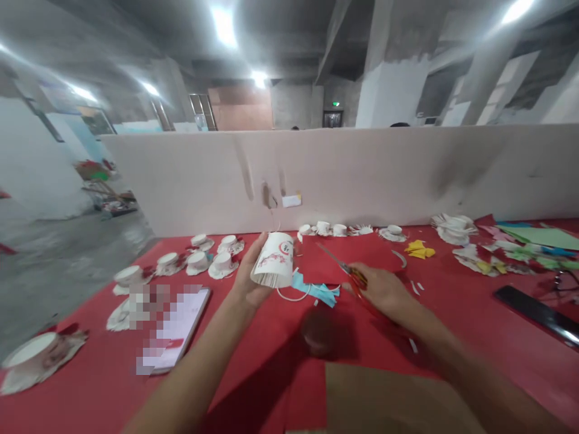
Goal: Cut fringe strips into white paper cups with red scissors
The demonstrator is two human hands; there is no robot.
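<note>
My left hand [251, 278] is wrapped round a white paper cup [275, 259] printed with red blossom and lettering. The cup is tilted, and its lower end looks cut into narrow strips. To its right, my right hand [377, 289] grips a pair of scissors [355, 276] with orange-red handles. Their blades point up and left toward the cup, apart from it. Beneath and between the hands lie blue paper pieces [322, 292] and a thin white curved strip. A round brown object [317, 331], blurred, sits nearer to me.
Several cut cup pieces [222, 263] stand on the red table cover [253, 361] at left and along the back. A phone [181, 331] lies left, a black phone [534, 310] right. Yellow paper [420, 249] and scraps lie at right, brown card [398, 401] in front. A pale partition [362, 175] stands behind.
</note>
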